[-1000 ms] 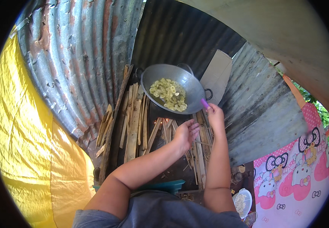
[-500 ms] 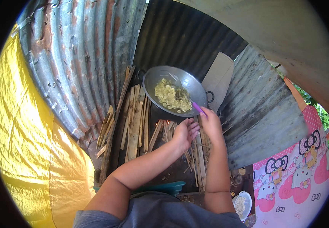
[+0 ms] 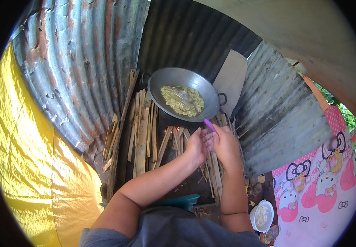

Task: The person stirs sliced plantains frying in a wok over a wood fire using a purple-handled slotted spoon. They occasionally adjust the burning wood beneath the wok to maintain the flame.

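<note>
A wide metal wok [image 3: 206, 88] with two loop handles sits over a wood fire. Inside it, pale yellow-green round slices [image 3: 176, 106] lie in a heap. My right hand [image 3: 227, 147] is closed around the purple handle of a wire skimmer [image 3: 210, 125]. The skimmer's head rests among the slices. Close beside it, my left hand [image 3: 197, 146] holds nothing; its fingers are loosely bent and apart, palm toward the right hand. Whether the two hands touch is hard to tell.
Split firewood sticks [image 3: 142, 136] stand left of the fire, with glowing embers [image 3: 178, 129] below the wok. Corrugated metal sheets [image 3: 83, 70] wall the space. Cardboard [image 3: 231, 78] leans at the right. A white tub [image 3: 262, 218] with pale contents sits low right, near a patterned pink cloth [image 3: 309, 193].
The skimmer's head has moved left and down, onto the slices, which are now spread more evenly. My right hand has drawn back toward me, nearer the left hand. The view has shifted slightly.
</note>
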Motion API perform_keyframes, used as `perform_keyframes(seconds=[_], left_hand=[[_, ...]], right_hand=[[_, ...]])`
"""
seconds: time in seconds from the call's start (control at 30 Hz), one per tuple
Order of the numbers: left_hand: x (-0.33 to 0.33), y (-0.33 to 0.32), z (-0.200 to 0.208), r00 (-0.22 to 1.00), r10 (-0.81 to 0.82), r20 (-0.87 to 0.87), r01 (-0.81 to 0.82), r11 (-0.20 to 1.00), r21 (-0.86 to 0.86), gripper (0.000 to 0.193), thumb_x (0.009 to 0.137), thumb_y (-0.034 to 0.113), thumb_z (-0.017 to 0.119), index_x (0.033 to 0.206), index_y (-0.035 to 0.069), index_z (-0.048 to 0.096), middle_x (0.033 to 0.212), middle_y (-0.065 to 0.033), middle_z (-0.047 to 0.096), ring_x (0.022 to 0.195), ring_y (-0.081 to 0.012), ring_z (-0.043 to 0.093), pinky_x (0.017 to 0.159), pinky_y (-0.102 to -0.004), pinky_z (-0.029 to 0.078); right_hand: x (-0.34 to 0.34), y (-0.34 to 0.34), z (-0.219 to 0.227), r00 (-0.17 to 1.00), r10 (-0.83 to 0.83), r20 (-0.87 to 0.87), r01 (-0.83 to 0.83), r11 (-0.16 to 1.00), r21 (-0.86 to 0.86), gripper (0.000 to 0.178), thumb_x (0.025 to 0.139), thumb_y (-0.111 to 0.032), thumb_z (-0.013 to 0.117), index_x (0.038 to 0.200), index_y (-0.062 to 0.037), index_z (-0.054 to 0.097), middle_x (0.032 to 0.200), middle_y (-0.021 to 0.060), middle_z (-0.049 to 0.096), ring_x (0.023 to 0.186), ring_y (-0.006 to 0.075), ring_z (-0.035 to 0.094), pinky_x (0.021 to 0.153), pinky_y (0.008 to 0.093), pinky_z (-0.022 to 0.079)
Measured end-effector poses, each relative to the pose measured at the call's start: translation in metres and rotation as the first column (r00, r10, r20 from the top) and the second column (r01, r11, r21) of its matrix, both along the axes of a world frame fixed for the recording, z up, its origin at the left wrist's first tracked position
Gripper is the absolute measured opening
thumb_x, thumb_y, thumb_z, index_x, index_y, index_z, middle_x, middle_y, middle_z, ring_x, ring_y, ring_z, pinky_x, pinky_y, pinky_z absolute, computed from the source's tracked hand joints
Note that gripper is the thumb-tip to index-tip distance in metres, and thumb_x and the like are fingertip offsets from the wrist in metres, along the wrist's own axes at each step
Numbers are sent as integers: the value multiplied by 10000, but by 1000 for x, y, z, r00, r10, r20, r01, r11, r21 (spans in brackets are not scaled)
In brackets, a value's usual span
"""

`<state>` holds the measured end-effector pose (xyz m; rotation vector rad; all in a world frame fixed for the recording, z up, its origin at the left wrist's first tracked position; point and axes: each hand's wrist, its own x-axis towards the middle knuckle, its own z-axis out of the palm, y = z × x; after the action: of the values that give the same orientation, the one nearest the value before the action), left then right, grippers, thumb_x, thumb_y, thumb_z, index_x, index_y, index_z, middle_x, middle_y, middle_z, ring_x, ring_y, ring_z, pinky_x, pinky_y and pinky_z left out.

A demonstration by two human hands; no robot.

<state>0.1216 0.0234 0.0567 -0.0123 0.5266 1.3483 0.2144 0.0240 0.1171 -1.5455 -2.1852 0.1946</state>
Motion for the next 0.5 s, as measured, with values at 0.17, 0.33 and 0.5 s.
perform_keyframes(seconds=[0.17, 0.33, 0.5], left_hand=[[7, 7, 3, 1000, -15, -6, 15, 999, 50, 409, 996, 363, 310, 1209, 49, 462, 1127, -101, 560, 1018, -224, 537, 927, -373, 405], [9, 8, 5, 998, -4, -69, 4, 1000, 0, 468, 985, 367, 349, 1302, 28, 413, 1303, -144, 475, 1128, -248, 498, 955, -364, 386], [10, 6, 1, 992, -10, -124, 7, 1000, -23, 472, 980, 364, 365, 1312, 30, 403, 1329, -150, 460, 1144, -255, 491, 958, -363, 382]], right_hand=[[10, 13, -10, 1000, 23, 11, -23, 998, 65, 292, 888, -147, 521, 1160, -103, 619, 988, 145, 603, 878, 343, 613, 752, 431, 488], [32, 62, -16, 985, -115, -132, 134, 980, 149, 293, 901, -180, 515, 1152, -63, 611, 1017, 196, 611, 912, 387, 599, 803, 445, 473], [27, 88, -35, 987, -133, -86, 146, 974, 170, 292, 899, -170, 513, 1141, -37, 608, 987, 229, 617, 915, 409, 595, 798, 462, 474]])
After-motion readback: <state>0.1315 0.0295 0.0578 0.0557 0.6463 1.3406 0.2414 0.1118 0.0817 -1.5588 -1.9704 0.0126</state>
